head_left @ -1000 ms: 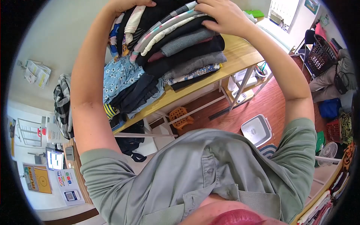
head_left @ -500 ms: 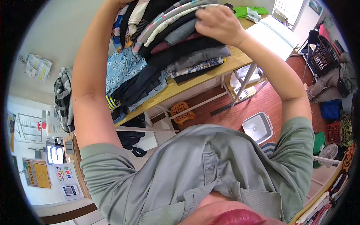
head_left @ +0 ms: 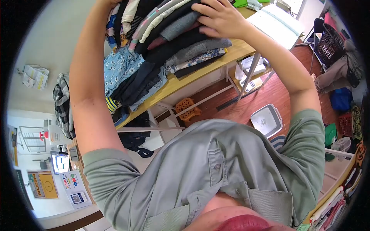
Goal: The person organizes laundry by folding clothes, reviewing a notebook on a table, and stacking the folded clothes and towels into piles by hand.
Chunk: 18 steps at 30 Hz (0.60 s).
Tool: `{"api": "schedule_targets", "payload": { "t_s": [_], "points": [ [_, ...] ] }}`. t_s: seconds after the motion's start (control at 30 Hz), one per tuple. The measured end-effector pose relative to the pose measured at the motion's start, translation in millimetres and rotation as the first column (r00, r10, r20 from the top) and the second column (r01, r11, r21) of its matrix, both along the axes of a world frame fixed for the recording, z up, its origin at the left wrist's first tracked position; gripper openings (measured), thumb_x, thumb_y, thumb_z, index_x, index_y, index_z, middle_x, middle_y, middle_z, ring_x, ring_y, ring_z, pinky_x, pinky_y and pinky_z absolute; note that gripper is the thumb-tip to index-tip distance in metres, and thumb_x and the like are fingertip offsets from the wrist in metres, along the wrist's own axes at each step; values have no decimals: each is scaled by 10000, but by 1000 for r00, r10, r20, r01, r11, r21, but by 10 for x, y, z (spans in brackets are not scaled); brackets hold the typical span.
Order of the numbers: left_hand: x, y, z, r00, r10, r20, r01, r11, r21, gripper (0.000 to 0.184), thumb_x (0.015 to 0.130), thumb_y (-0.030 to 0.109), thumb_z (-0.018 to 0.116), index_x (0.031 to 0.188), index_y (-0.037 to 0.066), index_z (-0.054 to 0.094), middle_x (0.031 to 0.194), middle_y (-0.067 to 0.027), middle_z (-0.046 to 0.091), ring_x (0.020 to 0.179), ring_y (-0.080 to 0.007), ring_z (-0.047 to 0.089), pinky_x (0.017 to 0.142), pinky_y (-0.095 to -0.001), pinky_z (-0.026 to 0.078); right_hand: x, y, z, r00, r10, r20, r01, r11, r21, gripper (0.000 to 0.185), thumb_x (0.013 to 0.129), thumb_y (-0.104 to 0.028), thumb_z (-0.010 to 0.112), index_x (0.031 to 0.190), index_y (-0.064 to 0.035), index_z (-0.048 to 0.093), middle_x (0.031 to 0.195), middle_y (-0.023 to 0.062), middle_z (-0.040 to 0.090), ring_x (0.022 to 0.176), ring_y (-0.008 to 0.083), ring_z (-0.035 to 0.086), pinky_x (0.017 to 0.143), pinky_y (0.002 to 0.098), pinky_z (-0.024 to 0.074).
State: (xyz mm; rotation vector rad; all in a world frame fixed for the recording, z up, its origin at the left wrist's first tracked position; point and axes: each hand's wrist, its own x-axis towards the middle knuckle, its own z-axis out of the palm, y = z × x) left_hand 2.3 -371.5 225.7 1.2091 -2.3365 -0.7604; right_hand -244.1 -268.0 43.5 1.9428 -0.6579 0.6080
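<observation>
A tall pile of folded clothes [head_left: 185,44] in black, grey and patterned cloth lies on a wooden table [head_left: 177,87]. My right hand [head_left: 219,17] rests against the pile's right side, its fingers apart. At the top edge of the view, beside the pile's left side, only a small part of my left hand [head_left: 111,2] shows; its fingers are cut off. A light blue floral garment [head_left: 120,69] lies at the pile's left, next to dark folded clothes [head_left: 137,85].
A grey basin [head_left: 266,120] and an orange stool [head_left: 187,109] stand on the floor. A dark basket [head_left: 330,45] and a seated person's legs [head_left: 334,75] are at the right. Checked cloth [head_left: 63,106] hangs at the left.
My right hand has gone from curled fingers to spread ones on the pile's side. The view has shifted, and the pile appears slightly further left and higher.
</observation>
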Motion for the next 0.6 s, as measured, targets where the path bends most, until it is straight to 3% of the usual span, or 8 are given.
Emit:
{"api": "schedule_targets", "payload": {
  "t_s": [0.07, 0.1, 0.13, 0.2, 0.33, 0.47, 0.53, 0.6],
  "points": [
    [-8, 85, 37, 1000, 16, 5, -16, 1000, 15, 798, 625, 147, 809, 1338, -72, 524, 1253, -240, 614, 1111, -353, 610, 986, -437, 497, -46, 135, -128, 989, 81, 122, -106, 971, 214, 394, 762, -454, 682, 931, -99, 655, 1396, 94, 505, 1299, 325, 445, 1062, 555, 331],
    [-17, 135, 40, 999, 32, 15, -33, 999, 30, 809, 621, 141, 811, 1345, -71, 518, 1252, -241, 614, 1117, -354, 608, 989, -436, 496, -56, 125, -198, 989, 62, 136, -101, 947, 303, 491, 736, -524, 721, 988, -106, 661, 1484, 90, 446, 1394, 348, 361, 1079, 623, 274],
    [-16, 141, 18, 999, 32, 17, -33, 999, 35, 809, 621, 141, 811, 1345, -71, 518, 1252, -241, 614, 1117, -354, 608, 989, -436, 496, -71, 62, -226, 988, 62, 139, -102, 946, 308, 491, 736, -524, 721, 988, -106, 661, 1484, 90, 446, 1394, 348, 361, 1079, 623, 274],
    [-29, 143, 11, 998, -28, -53, 31, 998, 56, 827, 614, 131, 814, 1356, -67, 507, 1249, -247, 613, 1127, -360, 605, 982, -447, 502, -24, -67, -245, 995, 9, 95, -14, 999, 48, 455, 728, -481, 743, 998, -121, 670, 1457, 65, 466, 1408, 338, 341, 1063, 648, 277],
    [-6, -13, 0, 998, 27, -60, -23, 997, 71, 834, 612, 132, 817, 1360, -63, 503, 1254, -250, 608, 1133, -364, 602, 974, -463, 509, 102, -98, -35, 994, -53, 100, 49, 998, 44, 390, 713, -423, 772, 944, -116, 701, 1397, 54, 494, 1378, 341, 365, 1073, 648, 279],
    [-11, 56, 2, 992, -86, -95, 96, 991, 97, 837, 616, 138, 818, 1366, -55, 500, 1260, -251, 606, 1123, -368, 607, 960, -467, 519, 96, -55, -132, 990, -63, 130, 55, 996, 66, 404, 723, -408, 770, 979, -101, 711, 1410, 63, 490, 1383, 353, 355, 1088, 650, 265],
    [-4, 71, -8, 992, -90, -84, 97, 992, 84, 838, 616, 139, 819, 1367, -52, 500, 1260, -250, 606, 1116, -368, 611, 957, -464, 521, 82, -3, -229, 983, -33, 179, -2, 982, 191, 512, 701, -454, 778, 1056, -92, 706, 1477, 76, 442, 1431, 369, 299, 1124, 667, 213],
    [-17, -17, -35, 998, 9, -58, -8, 1000, 27, 812, 621, 137, 820, 1352, -47, 516, 1238, -238, 622, 1091, -355, 624, 945, -455, 528, 42, 113, -290, 982, -30, 187, -22, 963, 270, 568, 684, -481, 783, 1090, -94, 698, 1510, 78, 408, 1455, 373, 263, 1140, 673, 179]
  ]
}}
